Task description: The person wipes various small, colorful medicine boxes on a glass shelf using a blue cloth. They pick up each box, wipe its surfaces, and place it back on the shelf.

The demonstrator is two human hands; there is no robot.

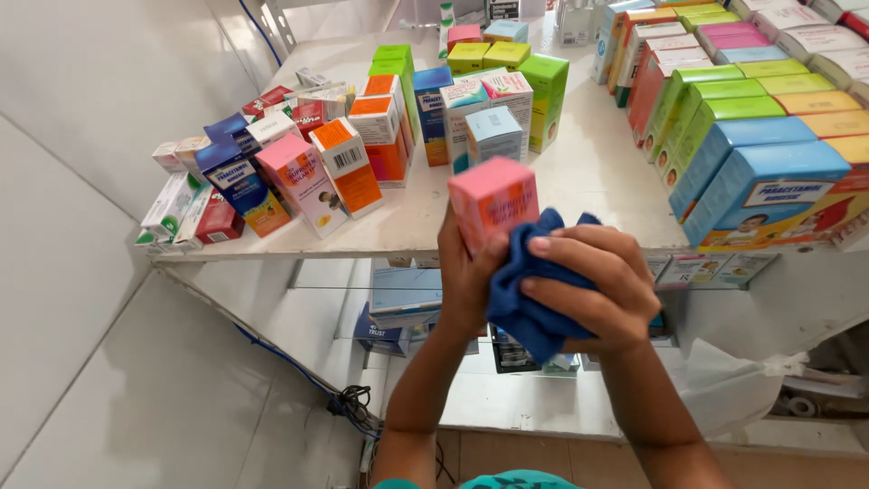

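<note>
One pink box (493, 205) is held upright in the left hand (466, 272), fingers wrapped around its lower part, just in front of the white shelf's (597, 172) front edge. One blue cloth (529, 294) is bunched in the right hand (593, 290), fingers curled closed over it, and is pressed against the box's lower right side. Wiping of this box is judged to be in progress, not finished. Which of the shelved boxes are already wiped cannot be told.

Counts, as far as visible:
- boxes in hand: 1
- cloths: 1
- loose cluster of boxes (362, 145) at left and centre of the shelf: roughly two dozen, some upright, some leaning; exact number not determinable because of overlap
- ordered rows of boxes (742, 127) at right: about twenty, partly cut off by the frame edge
</note>
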